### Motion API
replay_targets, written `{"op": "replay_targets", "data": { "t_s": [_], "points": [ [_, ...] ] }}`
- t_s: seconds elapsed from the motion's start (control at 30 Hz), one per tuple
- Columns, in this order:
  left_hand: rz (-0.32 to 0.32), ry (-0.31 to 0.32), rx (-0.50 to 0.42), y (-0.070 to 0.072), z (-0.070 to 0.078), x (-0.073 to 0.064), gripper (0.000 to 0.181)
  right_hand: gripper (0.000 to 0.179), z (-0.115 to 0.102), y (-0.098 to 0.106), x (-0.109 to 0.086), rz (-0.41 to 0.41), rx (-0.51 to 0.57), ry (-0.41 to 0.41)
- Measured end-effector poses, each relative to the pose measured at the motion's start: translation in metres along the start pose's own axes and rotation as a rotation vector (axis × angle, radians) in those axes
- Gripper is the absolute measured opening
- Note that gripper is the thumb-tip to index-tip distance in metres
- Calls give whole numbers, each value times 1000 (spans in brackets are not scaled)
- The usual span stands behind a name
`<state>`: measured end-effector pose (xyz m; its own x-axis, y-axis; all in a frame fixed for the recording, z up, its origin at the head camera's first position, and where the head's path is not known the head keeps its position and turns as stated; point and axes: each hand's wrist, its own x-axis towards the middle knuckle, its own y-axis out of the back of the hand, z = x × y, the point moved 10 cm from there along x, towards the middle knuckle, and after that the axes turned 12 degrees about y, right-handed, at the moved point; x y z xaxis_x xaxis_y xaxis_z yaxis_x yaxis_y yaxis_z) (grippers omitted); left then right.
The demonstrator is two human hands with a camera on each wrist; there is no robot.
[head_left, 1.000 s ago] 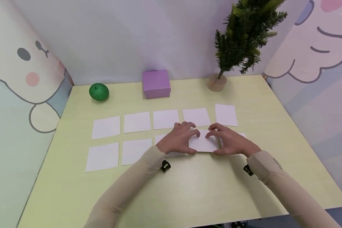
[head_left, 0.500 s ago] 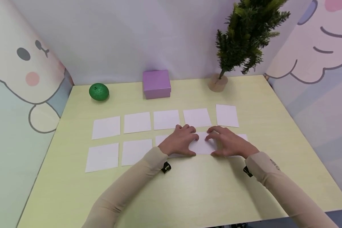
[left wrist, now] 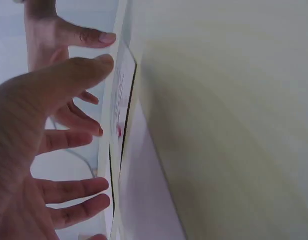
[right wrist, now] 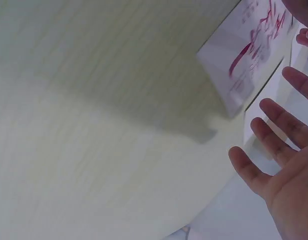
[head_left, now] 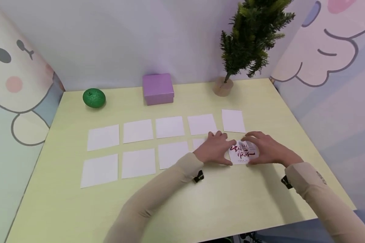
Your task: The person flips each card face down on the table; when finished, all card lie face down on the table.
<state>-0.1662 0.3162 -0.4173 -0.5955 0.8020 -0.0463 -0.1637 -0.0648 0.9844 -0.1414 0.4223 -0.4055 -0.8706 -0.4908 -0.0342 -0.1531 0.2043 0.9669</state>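
Observation:
Between my two hands, at the right end of the front row, lies a white card printed with dark red brush-style characters. My left hand is at its left edge, thumb and fingers spread, covering much of the neighbouring plain white card. On the other side my right hand arches at the card's right edge. In the right wrist view the fingers are extended and apart, with the printed card flat on the table beyond them. The left wrist view has the left thumb stretched out above the cards.
More blank white cards form two rows, among them a back-row card at the right and a front-row card at the left. Behind them stand a green ball-like object, a purple box and a small artificial tree.
Both hands have moved right, from the fourth front-row card to the fifth. Red print now shows on that fifth card, whose visible part looked plain white before. The head view has shifted slightly.

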Motion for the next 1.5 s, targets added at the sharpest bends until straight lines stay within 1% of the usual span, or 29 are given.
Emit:
{"op": "replay_targets", "data": {
  "t_s": [0.07,0.13,0.2,0.27,0.33,0.43,0.57,0.73,0.87,1.03,1.1,1.2,1.27,1.37,1.5],
  "points": [
    [-7,-4,28,-4,14,8,71,85,11,-1,-9,-1,17,-33],
    [-19,-6,66,-9,26,12,72,91,17,-3,-14,4,41,-44],
    [-30,1,96,-12,33,15,72,95,19,-4,-16,16,61,-37],
    [-35,13,115,-14,36,15,74,98,19,-6,-14,20,71,-29],
    [-31,22,112,-14,36,16,75,99,17,-7,-12,17,76,-21],
    [-20,24,102,-13,37,16,74,97,17,-10,-10,-6,87,-39],
    [-24,30,98,-14,35,16,70,93,16,-15,-8,-25,114,-57],
    [-20,33,115,-16,33,16,66,87,14,-17,-10,-12,132,-58],
    [-21,34,106,-17,33,17,61,87,12,-16,-13,11,103,-42],
    [-19,30,94,-15,33,17,56,92,10,-15,-20,8,45,-44],
    [-11,25,93,-14,34,16,55,93,9,-15,-24,3,53,-52],
    [1,21,94,-13,34,16,54,92,6,-15,-27,14,66,-42],
    [18,13,98,-12,33,14,54,94,3,-14,-29,28,65,-30],
    [58,1,110,-8,33,12,62,98,-2,-7,-31,67,38,1],
    [150,-37,121,5,34,8,73,103,-10,10,-34,135,3,37]
  ]
}}
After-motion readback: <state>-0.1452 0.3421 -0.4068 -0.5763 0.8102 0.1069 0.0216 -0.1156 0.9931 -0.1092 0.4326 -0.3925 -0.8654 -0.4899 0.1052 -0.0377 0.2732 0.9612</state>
